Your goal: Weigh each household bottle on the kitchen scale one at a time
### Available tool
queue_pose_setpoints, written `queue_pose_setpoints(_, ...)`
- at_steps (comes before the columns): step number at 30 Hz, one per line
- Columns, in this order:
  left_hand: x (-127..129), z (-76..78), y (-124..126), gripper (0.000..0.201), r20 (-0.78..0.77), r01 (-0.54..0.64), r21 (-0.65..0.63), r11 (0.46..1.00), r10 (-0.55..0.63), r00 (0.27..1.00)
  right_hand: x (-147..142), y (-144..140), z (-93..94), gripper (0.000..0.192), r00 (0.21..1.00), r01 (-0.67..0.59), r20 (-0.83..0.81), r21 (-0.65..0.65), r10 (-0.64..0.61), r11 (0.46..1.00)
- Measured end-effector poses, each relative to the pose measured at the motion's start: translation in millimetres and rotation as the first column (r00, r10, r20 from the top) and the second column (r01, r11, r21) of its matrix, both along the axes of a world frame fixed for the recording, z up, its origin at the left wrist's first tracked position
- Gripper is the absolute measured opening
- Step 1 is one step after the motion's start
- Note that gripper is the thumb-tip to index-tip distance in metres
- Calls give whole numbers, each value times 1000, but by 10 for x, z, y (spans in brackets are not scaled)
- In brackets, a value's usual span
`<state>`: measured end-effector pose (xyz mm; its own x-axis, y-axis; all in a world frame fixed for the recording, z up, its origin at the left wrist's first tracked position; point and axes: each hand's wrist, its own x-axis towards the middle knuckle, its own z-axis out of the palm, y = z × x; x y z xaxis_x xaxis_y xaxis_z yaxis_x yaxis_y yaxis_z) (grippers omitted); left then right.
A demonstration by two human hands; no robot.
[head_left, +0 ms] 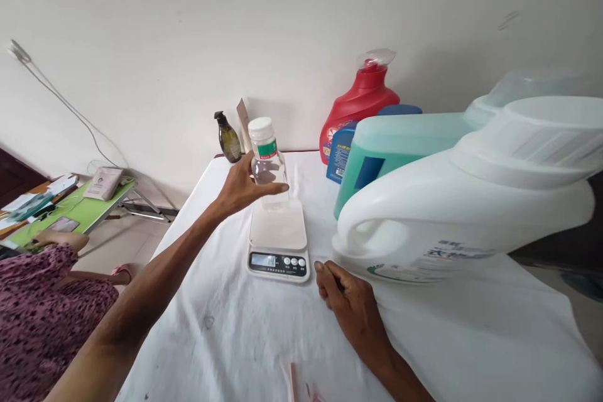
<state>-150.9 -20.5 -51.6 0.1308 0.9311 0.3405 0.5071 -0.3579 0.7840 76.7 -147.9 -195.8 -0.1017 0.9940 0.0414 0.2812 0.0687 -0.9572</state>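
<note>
My left hand [242, 187] grips a small clear bottle [266, 157] with a white cap and a green label. I hold it upright just above the far edge of a white kitchen scale [279, 240]. My right hand [346, 297] rests on the white tablecloth with its fingers curled loosely and nothing in it. It lies just right of the scale's display, beside the base of a large white jug [466, 201].
A teal jug [400, 144] stands behind the white one. A red detergent bottle [360, 100], a blue bottle [340, 152] and a dark pump bottle [228, 138] stand by the wall. At left a seated person's sleeve [38, 320] and a green folding table [80, 210] show.
</note>
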Motion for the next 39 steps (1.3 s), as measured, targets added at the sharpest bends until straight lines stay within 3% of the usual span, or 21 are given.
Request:
queue_pose_setpoints(3,10,-141,-275,53,0,-11,-64,998,11,1000,-6,-5,0,60,1000,4,20,-9,-4,1000)
queue_pose_setpoints(6,35,-256,-379,58,-22,-39,-105,994,37,999,-18,-10,2,59,1000,7,22,-6,-7,1000)
queue_pose_setpoints(17,40,-384,-371,63,-44,-32,-108,994,28,999,-18,-6,33,60,999,-2,35,19,1,1000)
queue_pose_setpoints(20,-49,-449,-386,75,28,38,-113,993,-35,999,-18,0,31,61,1000,4,31,19,-4,1000)
queue_pose_setpoints(22,-140,-569,-398,74,140,58,-60,997,-49,989,-22,2,30,60,1000,8,28,13,-9,1000)
queue_pose_setpoints(25,-310,-883,-408,61,355,-146,1,989,136,925,-27,2,34,58,999,9,34,6,-9,1000)
queue_pose_setpoints(27,-426,-1124,-413,64,426,-340,-32,940,320,846,-31,-2,43,57,999,10,38,2,-10,1000)
queue_pose_setpoints(29,-526,-1317,-420,67,429,-431,-74,900,418,800,-35,-8,57,56,999,9,41,0,-9,1000)
queue_pose_setpoints(32,-618,-1445,-440,67,401,-404,-86,911,402,823,-37,-32,77,55,998,10,58,2,-10,1000)
queue_pose_setpoints(39,-649,-1423,-454,66,398,-338,-112,934,354,846,17,-174,32,55,988,25,150,28,-29,999)
